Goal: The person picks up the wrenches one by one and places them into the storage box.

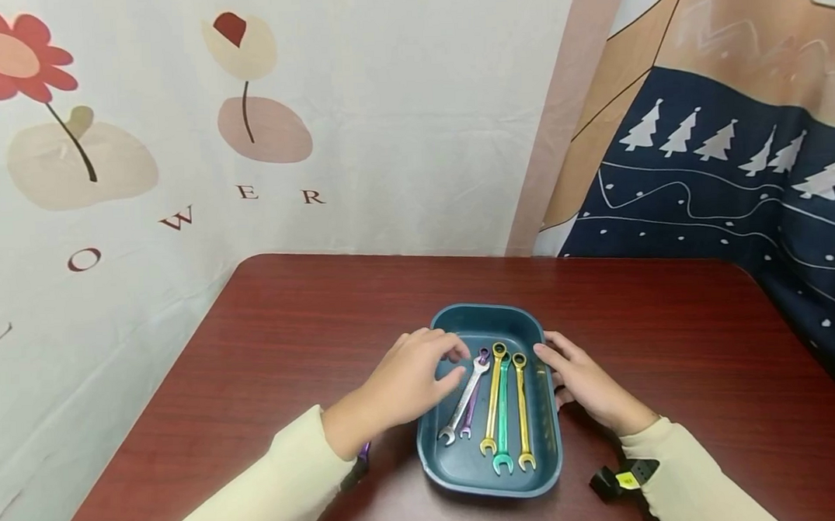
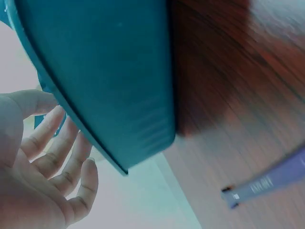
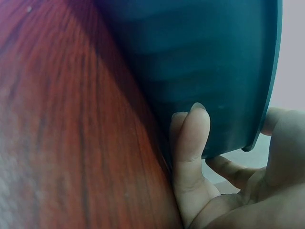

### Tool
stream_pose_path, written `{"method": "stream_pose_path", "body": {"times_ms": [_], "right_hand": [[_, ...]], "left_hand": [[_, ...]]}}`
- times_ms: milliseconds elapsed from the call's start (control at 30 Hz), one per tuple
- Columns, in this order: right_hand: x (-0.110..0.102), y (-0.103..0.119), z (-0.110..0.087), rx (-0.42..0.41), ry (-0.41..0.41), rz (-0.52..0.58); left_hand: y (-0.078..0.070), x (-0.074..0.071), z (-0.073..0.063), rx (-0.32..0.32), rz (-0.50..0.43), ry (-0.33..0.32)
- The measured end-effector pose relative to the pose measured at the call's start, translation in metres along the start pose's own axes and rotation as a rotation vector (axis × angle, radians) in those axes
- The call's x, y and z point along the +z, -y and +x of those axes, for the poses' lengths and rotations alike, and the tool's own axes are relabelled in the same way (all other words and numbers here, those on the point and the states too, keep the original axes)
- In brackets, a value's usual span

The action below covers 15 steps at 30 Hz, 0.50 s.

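Note:
A blue-green tray (image 1: 493, 484) lies on the table with several combination wrenches inside: a silver wrench (image 1: 463, 402), a purple wrench (image 1: 470, 414), a green wrench (image 1: 504, 420), a left gold wrench (image 1: 493, 405) and a right gold wrench (image 1: 522, 415). Over the tray's left rim hovers my left hand (image 1: 412, 377), its fingers loosely bent near the silver wrench and holding nothing. My right hand (image 1: 594, 389) grips the tray's right side, thumb at the rim; the right wrist view shows fingers (image 3: 191, 138) against the outer wall.
Another purple wrench (image 2: 267, 183) lies on the reddish-brown table (image 1: 308, 320) left of the tray, mostly hidden under my left wrist in the head view. A black device (image 1: 619, 479) is strapped to my right wrist. Printed curtains (image 1: 411, 121) hang behind the table.

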State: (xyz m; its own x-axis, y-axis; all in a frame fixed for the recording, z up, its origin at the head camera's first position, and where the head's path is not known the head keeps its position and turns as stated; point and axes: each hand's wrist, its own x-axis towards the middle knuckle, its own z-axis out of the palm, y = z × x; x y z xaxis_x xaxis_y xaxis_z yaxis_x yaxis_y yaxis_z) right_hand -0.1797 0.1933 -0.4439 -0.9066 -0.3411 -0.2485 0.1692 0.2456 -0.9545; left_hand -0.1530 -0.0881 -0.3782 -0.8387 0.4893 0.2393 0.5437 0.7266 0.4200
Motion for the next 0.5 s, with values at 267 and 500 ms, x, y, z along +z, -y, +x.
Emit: {"method": "stream_pose_path", "body": {"times_ms": [267,500], "right_hand": [[-0.001,-0.001,0.0,-0.001,-0.002,-0.001],[-0.002,-0.001,-0.002,-0.005,0.006,-0.006]], "left_hand": [[0.011,-0.004,-0.008,-0.085,-0.02,-0.035],[0.011,-0.008,-0.013,-0.124,-0.007,-0.045]]}}
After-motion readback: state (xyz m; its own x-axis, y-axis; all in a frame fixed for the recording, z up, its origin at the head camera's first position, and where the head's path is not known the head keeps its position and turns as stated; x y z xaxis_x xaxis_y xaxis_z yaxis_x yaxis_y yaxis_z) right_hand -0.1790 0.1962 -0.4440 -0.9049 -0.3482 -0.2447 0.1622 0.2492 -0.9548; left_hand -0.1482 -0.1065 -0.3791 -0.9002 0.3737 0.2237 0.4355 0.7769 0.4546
